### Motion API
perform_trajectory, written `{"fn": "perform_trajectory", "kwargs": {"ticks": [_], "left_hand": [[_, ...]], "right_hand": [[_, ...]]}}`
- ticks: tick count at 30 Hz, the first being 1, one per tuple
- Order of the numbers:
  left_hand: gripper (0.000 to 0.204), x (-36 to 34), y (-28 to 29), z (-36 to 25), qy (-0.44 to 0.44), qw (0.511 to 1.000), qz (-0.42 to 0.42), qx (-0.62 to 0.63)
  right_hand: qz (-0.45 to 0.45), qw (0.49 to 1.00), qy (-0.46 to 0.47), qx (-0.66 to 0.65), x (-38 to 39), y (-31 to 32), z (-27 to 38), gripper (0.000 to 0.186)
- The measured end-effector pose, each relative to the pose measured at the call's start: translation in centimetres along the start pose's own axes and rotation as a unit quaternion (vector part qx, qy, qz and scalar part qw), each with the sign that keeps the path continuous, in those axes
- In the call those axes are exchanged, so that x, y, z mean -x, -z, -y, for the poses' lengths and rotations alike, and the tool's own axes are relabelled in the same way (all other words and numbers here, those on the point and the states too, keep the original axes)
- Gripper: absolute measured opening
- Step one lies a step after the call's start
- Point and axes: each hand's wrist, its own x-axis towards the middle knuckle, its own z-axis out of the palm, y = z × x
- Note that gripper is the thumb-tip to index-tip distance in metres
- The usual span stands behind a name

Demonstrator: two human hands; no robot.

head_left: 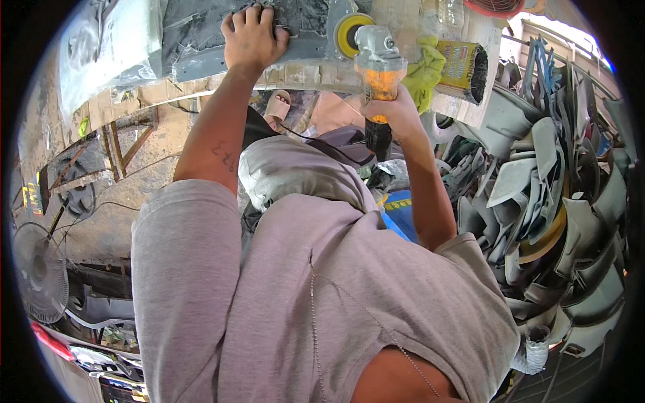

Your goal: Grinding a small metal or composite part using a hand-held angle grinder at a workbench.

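Observation:
My left hand [252,39] rests on a dark grey panel [191,40] at the top of the view, its fingers apart and slightly bent and the thumb out to the side. My right hand [398,115] is wrapped round the orange and black body of an angle grinder [379,77]. The grinder's grey metal head carries a round disc [354,35] with a yellow face, which sits at the panel's right end. Whether the disc touches the panel, I cannot tell. A cord [312,139] trails from the grinder's lower end toward the left.
Right of the grinder lie a yellow-green cloth [423,74] and a yellow can [462,67] on its side. Clear plastic sheeting [111,57] covers the bench's left part. Many grey moulded parts [531,174] are piled at the right. A fan [40,272] stands at the far left.

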Motion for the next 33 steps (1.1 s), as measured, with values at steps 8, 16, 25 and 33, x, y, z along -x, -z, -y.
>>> {"fn": "perform_trajectory", "kwargs": {"ticks": [8,16,25,33], "left_hand": [[0.050,-0.2,-0.5,0.3,-0.017,0.999,-0.045,0.002],[0.049,-0.1,0.6,-0.1,0.004,1.000,-0.002,0.003],[0.048,0.1,0.5,-0.3,0.003,1.000,-0.021,0.017],[0.044,0.0,0.2,0.0,0.002,1.000,-0.020,0.012]], "right_hand": [[0.021,0.986,-0.066,0.153,5.3,0.5,-3.7,0.040],[-0.043,0.967,0.082,0.237,3.9,1.7,-2.9,0.038],[-0.121,0.917,0.171,0.340,0.9,2.3,-1.3,0.051],[-0.149,0.857,0.197,0.453,0.5,2.1,-3.9,0.049]]}}
